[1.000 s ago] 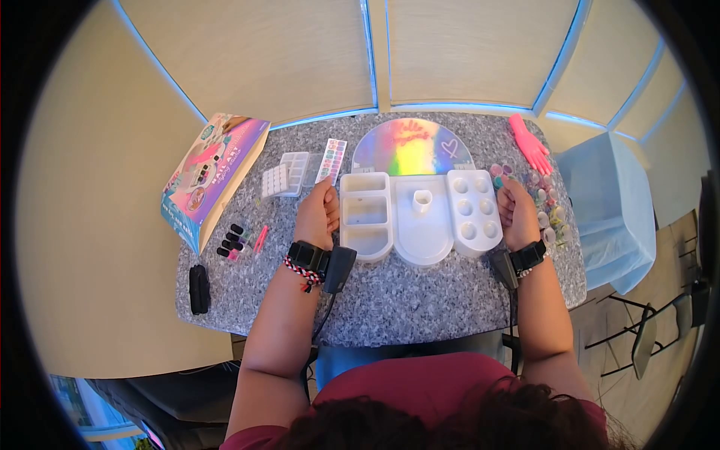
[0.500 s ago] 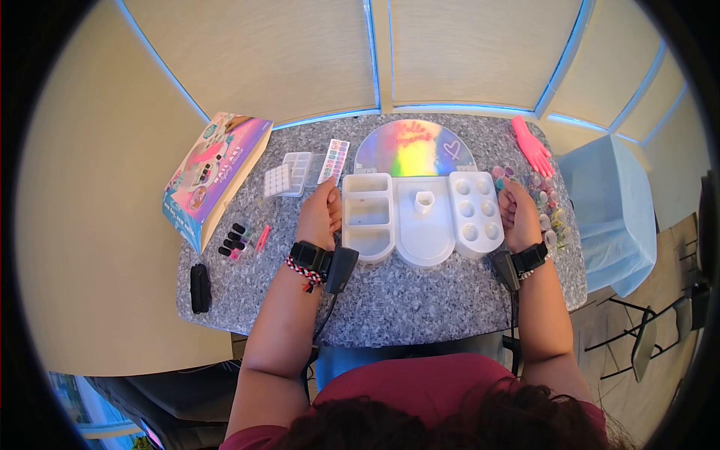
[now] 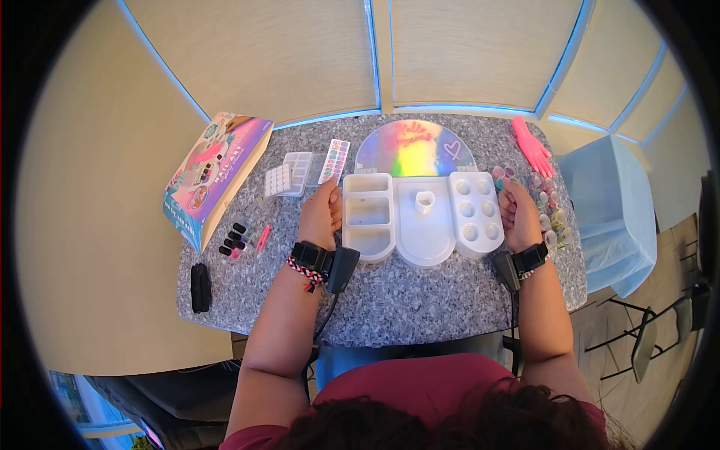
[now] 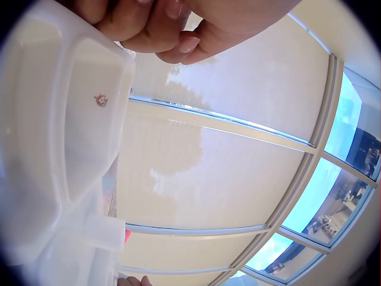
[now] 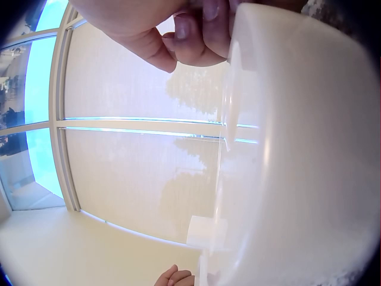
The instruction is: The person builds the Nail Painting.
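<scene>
A white organizer stands on the table: a three-compartment tray point(image 3: 367, 225) at left, a base with a short post point(image 3: 424, 244) in the middle, a six-well tray point(image 3: 478, 196) at right. Behind it is a rainbow, shiny rounded panel point(image 3: 386, 154). My left hand point(image 3: 319, 217) rests beside the left tray, its fingers loosely curled and empty. Beside the six-well tray lies my right hand point(image 3: 522, 217), also loosely curled with nothing held. In the wrist views, the fingers of the left hand point(image 4: 172, 30) and right hand point(image 5: 172, 30) are close to the white walls; contact is unclear.
At left are a nail art box point(image 3: 217, 172), small dark-capped bottles point(image 3: 233, 241), pink tweezers point(image 3: 262, 238) and a black pouch point(image 3: 199, 289). White cases point(image 3: 298, 172) and a sticker sheet point(image 3: 334, 160) lie behind my left hand. A pink hand form point(image 3: 533, 147) and small pots point(image 3: 550, 238) are at right.
</scene>
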Action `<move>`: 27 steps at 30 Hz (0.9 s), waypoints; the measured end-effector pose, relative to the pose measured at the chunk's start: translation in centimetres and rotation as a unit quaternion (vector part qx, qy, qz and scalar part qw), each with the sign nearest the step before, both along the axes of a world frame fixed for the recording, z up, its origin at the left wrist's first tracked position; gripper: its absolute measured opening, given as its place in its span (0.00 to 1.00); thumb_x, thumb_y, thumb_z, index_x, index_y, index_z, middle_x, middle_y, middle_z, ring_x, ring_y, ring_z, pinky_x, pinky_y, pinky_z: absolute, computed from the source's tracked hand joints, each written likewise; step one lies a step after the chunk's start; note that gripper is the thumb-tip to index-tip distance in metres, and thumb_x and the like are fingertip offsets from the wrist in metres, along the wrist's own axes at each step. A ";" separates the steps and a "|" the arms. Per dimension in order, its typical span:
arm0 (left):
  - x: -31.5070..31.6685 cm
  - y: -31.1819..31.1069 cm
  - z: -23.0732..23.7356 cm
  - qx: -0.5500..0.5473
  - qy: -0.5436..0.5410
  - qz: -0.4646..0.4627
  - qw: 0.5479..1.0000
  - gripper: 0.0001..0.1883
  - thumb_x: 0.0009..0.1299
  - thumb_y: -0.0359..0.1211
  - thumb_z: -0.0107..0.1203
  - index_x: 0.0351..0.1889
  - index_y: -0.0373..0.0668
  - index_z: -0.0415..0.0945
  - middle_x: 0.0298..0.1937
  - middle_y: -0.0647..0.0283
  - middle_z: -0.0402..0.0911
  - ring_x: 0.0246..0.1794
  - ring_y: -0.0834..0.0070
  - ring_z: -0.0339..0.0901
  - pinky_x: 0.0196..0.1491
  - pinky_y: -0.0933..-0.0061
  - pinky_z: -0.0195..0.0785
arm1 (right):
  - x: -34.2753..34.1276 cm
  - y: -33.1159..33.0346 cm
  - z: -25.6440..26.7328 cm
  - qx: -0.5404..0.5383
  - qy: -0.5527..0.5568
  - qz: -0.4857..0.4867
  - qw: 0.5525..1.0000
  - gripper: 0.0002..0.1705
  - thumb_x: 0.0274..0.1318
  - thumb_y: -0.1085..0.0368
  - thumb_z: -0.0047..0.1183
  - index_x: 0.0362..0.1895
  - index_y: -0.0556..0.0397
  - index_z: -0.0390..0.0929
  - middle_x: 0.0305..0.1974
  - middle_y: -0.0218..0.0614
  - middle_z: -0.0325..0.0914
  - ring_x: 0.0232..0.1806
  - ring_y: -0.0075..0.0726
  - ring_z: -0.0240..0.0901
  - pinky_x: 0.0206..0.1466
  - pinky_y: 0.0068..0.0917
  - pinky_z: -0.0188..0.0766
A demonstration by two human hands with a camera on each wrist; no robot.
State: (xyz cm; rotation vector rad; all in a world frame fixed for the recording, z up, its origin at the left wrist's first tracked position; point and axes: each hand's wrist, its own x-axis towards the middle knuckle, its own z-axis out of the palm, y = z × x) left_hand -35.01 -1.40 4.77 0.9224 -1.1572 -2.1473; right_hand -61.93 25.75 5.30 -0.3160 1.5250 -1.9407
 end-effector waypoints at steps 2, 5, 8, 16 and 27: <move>0.0 0.0 -0.1 -0.003 0.000 0.000 1.000 0.22 0.85 0.47 0.53 0.26 0.55 0.64 0.16 0.80 0.54 0.11 0.87 0.49 0.16 0.77 0.43 | -0.1 0.1 -0.1 -0.001 0.000 0.002 1.000 0.22 0.76 0.48 0.57 0.27 0.34 0.65 0.20 0.12 0.56 0.17 0.12 0.44 0.21 0.20 0.37; 0.0 0.1 0.0 -0.008 -0.002 0.002 1.000 0.22 0.85 0.47 0.53 0.26 0.55 0.64 0.16 0.80 0.54 0.12 0.87 0.49 0.16 0.77 0.43 | -0.2 0.1 -0.2 0.002 -0.005 0.004 1.000 0.23 0.76 0.48 0.57 0.26 0.34 0.65 0.20 0.12 0.56 0.17 0.12 0.45 0.21 0.20 0.37; 0.0 0.1 0.0 -0.009 -0.007 0.004 1.000 0.22 0.85 0.47 0.53 0.26 0.55 0.64 0.16 0.80 0.54 0.12 0.87 0.49 0.16 0.77 0.43 | -0.1 0.1 -0.1 0.004 -0.003 0.004 1.000 0.23 0.76 0.48 0.57 0.26 0.34 0.65 0.20 0.12 0.56 0.17 0.12 0.45 0.21 0.20 0.38; 0.0 0.2 0.1 -0.016 -0.009 0.002 1.000 0.22 0.85 0.48 0.53 0.26 0.55 0.64 0.16 0.80 0.54 0.12 0.87 0.49 0.16 0.78 0.43 | -0.1 0.1 -0.1 0.004 -0.005 0.004 1.000 0.23 0.76 0.47 0.58 0.27 0.34 0.65 0.20 0.12 0.55 0.17 0.12 0.45 0.21 0.21 0.38; 0.0 0.2 0.1 -0.021 -0.010 0.001 1.000 0.22 0.85 0.48 0.53 0.26 0.55 0.64 0.16 0.81 0.54 0.12 0.87 0.49 0.16 0.78 0.42 | 0.1 0.0 0.1 0.000 0.003 -0.004 1.000 0.25 0.76 0.47 0.58 0.24 0.35 0.64 0.19 0.12 0.55 0.17 0.12 0.45 0.21 0.21 0.37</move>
